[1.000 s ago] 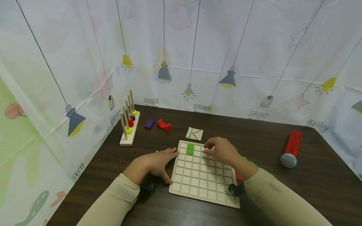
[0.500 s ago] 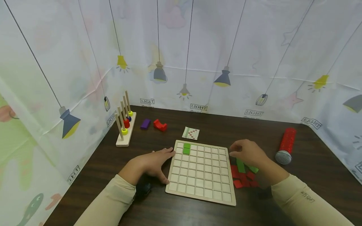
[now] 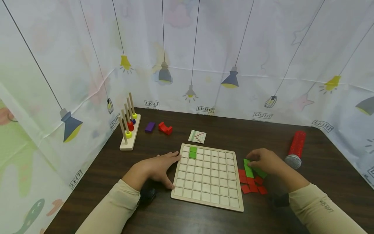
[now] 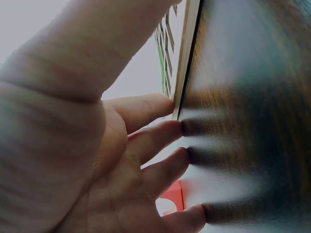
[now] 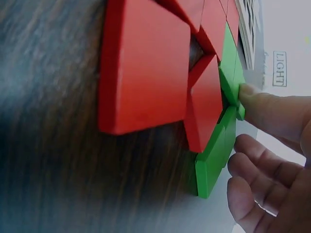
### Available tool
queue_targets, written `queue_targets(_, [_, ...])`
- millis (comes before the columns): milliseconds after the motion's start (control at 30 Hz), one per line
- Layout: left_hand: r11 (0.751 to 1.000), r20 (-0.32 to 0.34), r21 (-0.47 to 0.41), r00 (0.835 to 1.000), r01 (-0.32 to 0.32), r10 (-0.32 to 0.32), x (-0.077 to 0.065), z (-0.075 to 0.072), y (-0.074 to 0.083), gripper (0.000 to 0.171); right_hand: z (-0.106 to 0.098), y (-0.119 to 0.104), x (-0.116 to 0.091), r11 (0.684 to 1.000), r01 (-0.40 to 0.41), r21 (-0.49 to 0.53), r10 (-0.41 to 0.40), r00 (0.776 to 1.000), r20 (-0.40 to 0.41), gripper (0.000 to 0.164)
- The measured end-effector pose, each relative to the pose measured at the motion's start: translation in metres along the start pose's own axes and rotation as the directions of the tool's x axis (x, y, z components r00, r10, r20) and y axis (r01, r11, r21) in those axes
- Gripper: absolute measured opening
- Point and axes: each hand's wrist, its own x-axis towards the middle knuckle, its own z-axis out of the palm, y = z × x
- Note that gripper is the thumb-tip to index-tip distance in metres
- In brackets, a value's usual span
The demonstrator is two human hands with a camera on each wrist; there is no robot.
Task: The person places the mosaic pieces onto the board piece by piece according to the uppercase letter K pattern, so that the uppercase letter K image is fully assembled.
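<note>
A pale wooden grid board (image 3: pixel 209 182) lies on the dark table with two green square tiles (image 3: pixel 193 152) in its upper left cells. My left hand (image 3: pixel 157 169) rests along its left edge, fingers spread and thumb apart; the left wrist view has the fingertips against the board's rim (image 4: pixel 181 63) and the table. At the right of the board my right hand (image 3: pixel 267 161) pinches a green tile (image 5: pixel 241 111) at the pile, its thumb on it and the index fingertip hidden in the wrist view. Loose red tiles (image 5: pixel 153 73) and more green tiles (image 5: pixel 211 155) lie around it.
A small pattern card (image 3: pixel 197 136) lies behind the board. Further left are a red arched block (image 3: pixel 165 128), a purple block (image 3: pixel 150 127) and a peg stand (image 3: pixel 130 138) with coloured rings. A red microphone (image 3: pixel 296 146) lies at right. Curtains back the table.
My right hand has moved right, from above the board's upper cells past its edge, then down to the green tiles. The left hand stays at the board's left edge.
</note>
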Motion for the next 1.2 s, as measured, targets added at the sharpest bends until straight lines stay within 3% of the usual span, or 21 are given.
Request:
queue_targets(400, [1.000,0.008,0.017,1.000,-0.006,0.006,0.003,-0.001,-0.001,0.113,0.000,0.004,0.003,0.999,0.015,0.045,-0.013,0.999,-0.045,0.022])
queue_targets(633, [1.000,0.004,0.019,1.000,0.002,-0.002,0.001,-0.001,0.000,0.112,0.002,0.006,0.009,0.996,-0.017,0.092,0.031,0.987,-0.156,0.016])
queue_targets(800, [1.000,0.006,0.011,1.000,0.002,-0.003,-0.001,-0.002,0.001,0.112,0.004,-0.014,0.017,0.982,-0.001,0.189,0.036,0.983,-0.182,0.023])
queue_targets(1000, [1.000,0.005,0.011,1.000,0.004,-0.004,0.000,-0.002,0.000,0.113,0.008,-0.054,0.033,0.965,0.034,0.260,-0.011,0.996,-0.092,0.021])
queue_targets(1200, [1.000,0.016,0.005,1.000,0.009,-0.009,0.000,-0.002,0.002,0.113,0.025,-0.098,0.048,0.944,0.103,0.312,-0.104,0.994,-0.013,0.012])
